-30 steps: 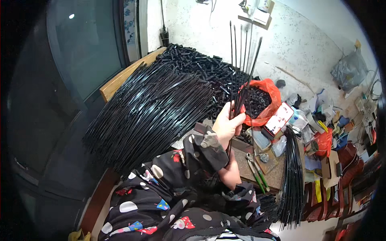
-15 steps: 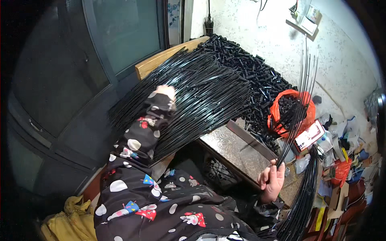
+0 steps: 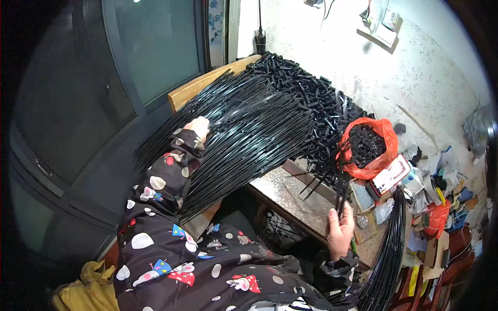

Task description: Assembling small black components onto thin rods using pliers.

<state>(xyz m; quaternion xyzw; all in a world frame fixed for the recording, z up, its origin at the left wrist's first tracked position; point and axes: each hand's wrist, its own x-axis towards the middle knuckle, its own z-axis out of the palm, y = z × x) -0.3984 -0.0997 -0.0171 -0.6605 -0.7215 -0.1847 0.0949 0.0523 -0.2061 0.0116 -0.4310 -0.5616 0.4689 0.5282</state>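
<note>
A broad pile of thin black rods [image 3: 244, 135] covers the left part of the table. On its left side lies my left hand [image 3: 198, 127], back up, fingers curled down around some rods; the fingertips are hidden. Blurred rods stretch to the right from near it. My right hand [image 3: 341, 233] is raised at the table's front right, thumb and fingers closed on a few black rods [image 3: 342, 194]. These point up past the red plastic bag and are smeared by motion. Small black parts [image 3: 371, 142] fill the red plastic bag [image 3: 392, 132].
Short black tubes [image 3: 306, 96] are heaped behind the rods, against the wall. A metal strip [image 3: 327, 192] edges the bare tabletop [image 3: 280, 189]. A lit phone [image 3: 391, 174] leans beside the bag. Another rod bundle [image 3: 386, 254] hangs at the right, near clutter. Left stands a dark door [image 3: 78, 103].
My left hand has shifted slightly left and nearer over the pile. The rods in my right hand have swung left and now blur. The whole view has shifted slightly.
</note>
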